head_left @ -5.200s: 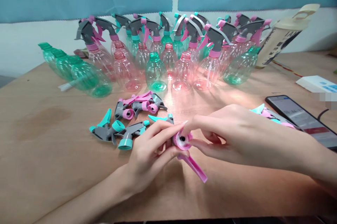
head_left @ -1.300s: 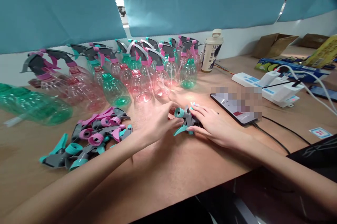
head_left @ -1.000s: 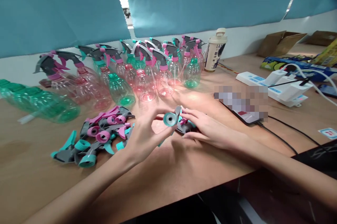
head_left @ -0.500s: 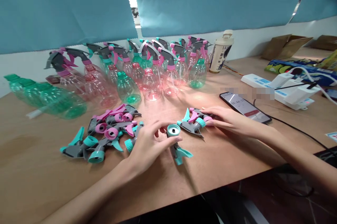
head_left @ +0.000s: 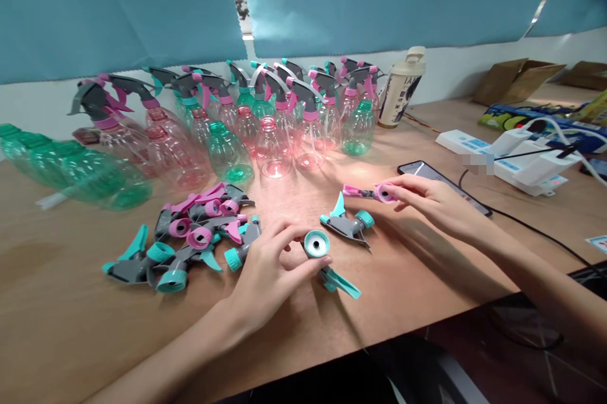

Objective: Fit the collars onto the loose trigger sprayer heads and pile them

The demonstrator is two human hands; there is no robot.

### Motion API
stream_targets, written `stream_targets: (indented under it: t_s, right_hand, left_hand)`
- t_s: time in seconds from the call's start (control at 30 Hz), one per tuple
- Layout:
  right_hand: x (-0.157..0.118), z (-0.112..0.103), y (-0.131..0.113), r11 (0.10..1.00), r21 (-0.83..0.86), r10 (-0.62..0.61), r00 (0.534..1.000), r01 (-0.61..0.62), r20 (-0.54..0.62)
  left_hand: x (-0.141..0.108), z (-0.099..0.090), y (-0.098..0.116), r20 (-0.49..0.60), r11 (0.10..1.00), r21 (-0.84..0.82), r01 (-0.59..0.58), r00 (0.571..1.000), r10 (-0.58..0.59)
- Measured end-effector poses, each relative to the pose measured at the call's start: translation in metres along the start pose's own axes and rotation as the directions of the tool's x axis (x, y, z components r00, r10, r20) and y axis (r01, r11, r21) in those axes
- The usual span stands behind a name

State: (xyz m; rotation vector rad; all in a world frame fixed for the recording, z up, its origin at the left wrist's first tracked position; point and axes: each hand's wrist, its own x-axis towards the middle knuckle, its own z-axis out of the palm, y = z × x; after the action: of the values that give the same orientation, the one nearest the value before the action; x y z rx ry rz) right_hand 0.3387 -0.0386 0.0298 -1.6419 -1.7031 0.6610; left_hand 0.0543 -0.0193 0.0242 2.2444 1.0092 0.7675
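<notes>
My left hand (head_left: 279, 265) pinches a teal and grey spray head (head_left: 317, 244), its round collar facing up and its teal trigger pointing down to the right. Between thumb and fingers, my right hand (head_left: 427, 202) holds a pink and grey spray head (head_left: 385, 193) by its pink collar, the trigger pointing left. Another teal spray head (head_left: 348, 226) lies on the table between the two hands. Left of my left hand is a pile of pink and teal spray heads (head_left: 199, 238).
Pink and green bottles stand at the back, several with spray heads fitted. Green bottles (head_left: 95, 176) lie at the left. A phone (head_left: 446, 184), a cream bottle (head_left: 402, 88), white power strips (head_left: 507, 160) with cables and a cardboard box (head_left: 515, 81) are at the right.
My right hand has lifted the pink spray head off the table, away from the teal one beside it. The spray head in my left hand has turned slightly, its trigger swinging right.
</notes>
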Motion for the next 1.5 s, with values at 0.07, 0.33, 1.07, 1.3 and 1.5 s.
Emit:
stream_targets:
  t_s: [0.07,0.33,1.07,1.3,1.5]
  right_hand:
    - [-0.005,0.010,-0.017,0.996,-0.004,-0.088,0.985,0.088,-0.148]
    - [-0.017,0.071,-0.047,0.922,0.004,-0.388,0.922,0.388,0.003]
    - [0.000,0.034,0.001,0.750,-0.642,-0.285,0.954,0.158,-0.097]
    - [-0.017,0.004,0.030,0.741,-0.608,-0.243,0.958,0.284,0.152]
    - [-0.045,-0.009,0.031,0.805,-0.538,-0.104,0.951,0.252,0.290]
  left_hand:
    - [-0.002,0.001,-0.002,-0.042,0.997,0.041,-0.060,0.997,0.062]
    - [-0.011,0.003,0.001,-0.262,0.886,0.121,-0.447,0.847,0.463]
    - [-0.009,0.007,-0.003,-0.206,0.890,0.126,-0.439,0.866,0.456]
    - [-0.010,0.007,-0.003,-0.193,0.887,0.109,-0.449,0.865,0.462]
    - [-0.010,0.007,0.000,-0.211,0.888,0.123,-0.443,0.863,0.460]
